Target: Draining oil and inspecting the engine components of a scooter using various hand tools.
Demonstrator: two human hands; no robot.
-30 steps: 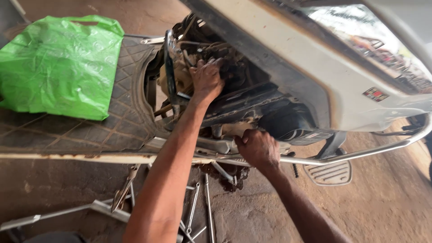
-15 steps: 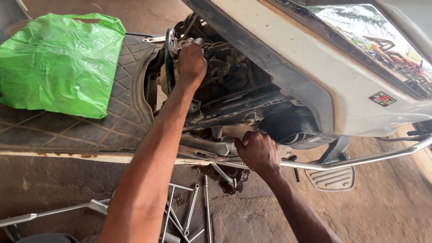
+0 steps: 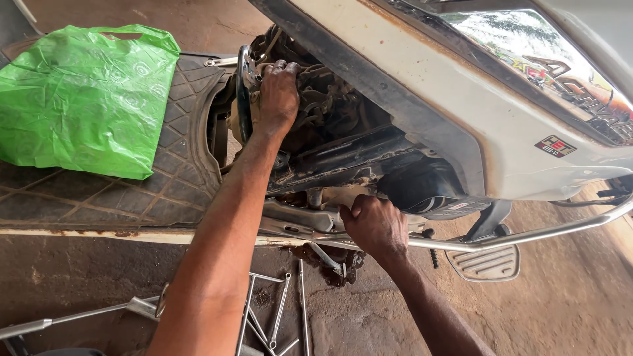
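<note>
**Both hands inside the open underside of a tilted scooter**

Nearest the camera, loose wrenches and long metal rods lie on the concrete floor, fanned out just below the person's forearms. Above them, the right hand is closed into a fist under the engine block, pressed against the lower metal casing; what it grips is hidden by its own fingers. A chrome guard rail runs from this hand toward the right edge, with a ribbed footrest just beneath it.

Compared with half a second ago, the left hand has stayed high on the engine, and the view sits slightly closer. A second ago this hand lay lower and further right on the block. The right hand has kept its place throughout.

The left hand is now curled over the greasy top of the engine, fingers wrapped round a part that cannot be made out, just beside a curved metal bracket. The space around it is tight: the bracket and the black patterned floor mat close the left side, and the white body panel overhangs from the right. The right hand has more room, with open floor below and to the right.

Farthest left, a green plastic bag rests on the mat, well apart from both hands.
</note>
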